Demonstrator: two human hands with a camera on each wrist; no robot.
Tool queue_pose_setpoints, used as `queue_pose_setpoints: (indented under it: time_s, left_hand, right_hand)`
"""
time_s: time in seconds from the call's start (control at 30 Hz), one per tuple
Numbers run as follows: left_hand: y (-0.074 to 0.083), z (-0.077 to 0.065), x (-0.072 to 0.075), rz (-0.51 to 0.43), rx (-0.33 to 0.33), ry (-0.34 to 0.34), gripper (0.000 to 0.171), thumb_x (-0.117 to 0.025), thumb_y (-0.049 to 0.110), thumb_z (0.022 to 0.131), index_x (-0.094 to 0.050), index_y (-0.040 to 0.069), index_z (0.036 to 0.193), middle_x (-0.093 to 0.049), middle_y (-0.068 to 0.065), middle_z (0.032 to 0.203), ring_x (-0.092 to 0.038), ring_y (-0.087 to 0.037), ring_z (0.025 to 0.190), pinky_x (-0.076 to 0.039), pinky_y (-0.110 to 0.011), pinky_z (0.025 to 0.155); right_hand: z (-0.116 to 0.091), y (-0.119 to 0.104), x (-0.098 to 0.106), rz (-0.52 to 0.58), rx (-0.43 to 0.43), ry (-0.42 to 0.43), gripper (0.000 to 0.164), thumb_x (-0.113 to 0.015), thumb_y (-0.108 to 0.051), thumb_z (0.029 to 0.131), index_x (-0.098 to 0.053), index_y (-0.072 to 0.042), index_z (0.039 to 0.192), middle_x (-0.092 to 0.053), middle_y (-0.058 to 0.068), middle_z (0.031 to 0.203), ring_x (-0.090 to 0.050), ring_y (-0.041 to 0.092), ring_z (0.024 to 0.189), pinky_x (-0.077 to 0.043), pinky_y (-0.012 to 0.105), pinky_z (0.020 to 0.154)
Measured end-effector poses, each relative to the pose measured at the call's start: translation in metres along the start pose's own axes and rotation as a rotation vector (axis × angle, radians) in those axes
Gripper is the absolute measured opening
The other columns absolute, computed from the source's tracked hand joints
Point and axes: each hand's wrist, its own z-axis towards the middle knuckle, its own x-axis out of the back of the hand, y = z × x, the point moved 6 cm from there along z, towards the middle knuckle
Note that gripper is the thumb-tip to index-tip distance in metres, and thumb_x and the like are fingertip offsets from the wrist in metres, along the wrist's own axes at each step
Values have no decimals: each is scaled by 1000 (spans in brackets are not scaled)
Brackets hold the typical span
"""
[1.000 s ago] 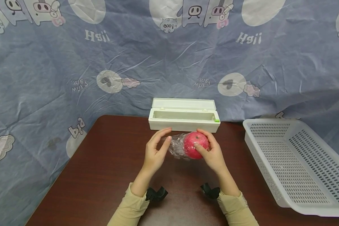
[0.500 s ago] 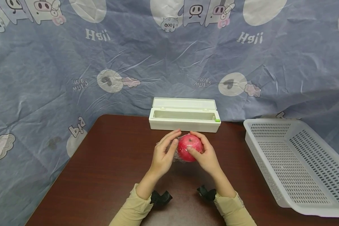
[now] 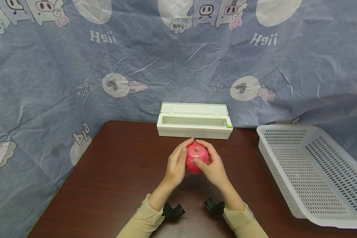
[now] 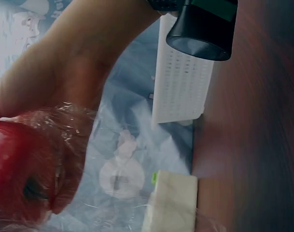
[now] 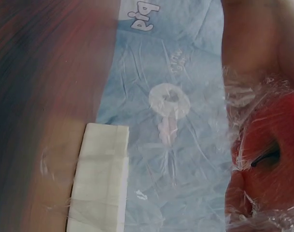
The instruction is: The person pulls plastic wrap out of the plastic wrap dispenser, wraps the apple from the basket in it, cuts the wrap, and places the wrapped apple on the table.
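A red apple [image 3: 197, 158] in clear cling film is held between both hands above the table. My right hand [image 3: 213, 167] grips it, thumb across the front and fingers round the far side. My left hand [image 3: 175, 168] presses its palm side to the apple's left, with fingers and thumb nearly straight. In the left wrist view, crinkled cling film [image 4: 64, 128] shows between the right hand and the apple [image 4: 16, 169]. The apple's stem shows dark in the right wrist view, beneath the film [image 5: 262, 116].
Behind the hands stands a long white dispenser box [image 3: 194, 131], its lid up and a green tab at the right end. A white perforated plastic basket [image 3: 273, 172] occupies the table's right side. A printed blue cloth [image 3: 172, 66] hangs along the back edge of the brown table [image 3: 107, 185].
My left hand has moved right, from the loose film up against the apple. My right hand has brought the apple left and slightly nearer. The loose film between them is now mostly hidden.
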Motion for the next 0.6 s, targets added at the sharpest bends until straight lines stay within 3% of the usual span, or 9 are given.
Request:
queue_pose_setpoints:
  time_s: [0.17, 0.27, 0.4, 0.6]
  left_hand:
    - [-26, -6, -3, -75, 20, -7, 36, -29, 5, 102, -49, -7, 128, -53, -21, 128, -51, -31, 117, -45, -37, 94]
    - [-23, -4, -3, -123, 64, -11, 37, -25, 2, 101, -47, -9, 129, -52, -23, 128, -50, -33, 117, -45, -35, 95]
    - [-8, -1, -3, -169, 133, -7, 37, -23, -9, 96, -43, -16, 126, -51, -30, 125, -48, -40, 117, -43, -34, 97]
    - [-9, -1, -4, -177, 128, 23, 37, -19, -9, 97, -42, -18, 125, -51, -31, 123, -48, -41, 116, -44, -33, 96]
  right_hand:
    - [-1, -2, -2, 30, 3, 5, 58, -69, -5, 77, -49, -9, 131, -51, 10, 127, -52, 25, 106, -53, 31, 78]
    - [-2, -8, -3, 47, 4, 12, 59, -68, -1, 76, -48, -4, 131, -50, 13, 128, -51, 21, 107, -53, 29, 79]
    - [-3, -9, -4, 68, 25, 28, 60, -69, 2, 76, -47, -3, 132, -49, 14, 129, -51, 19, 109, -52, 28, 81]
    - [-3, -3, -7, 91, 53, 33, 62, -72, -6, 78, -45, -7, 134, -49, 11, 130, -50, 22, 110, -51, 29, 83]
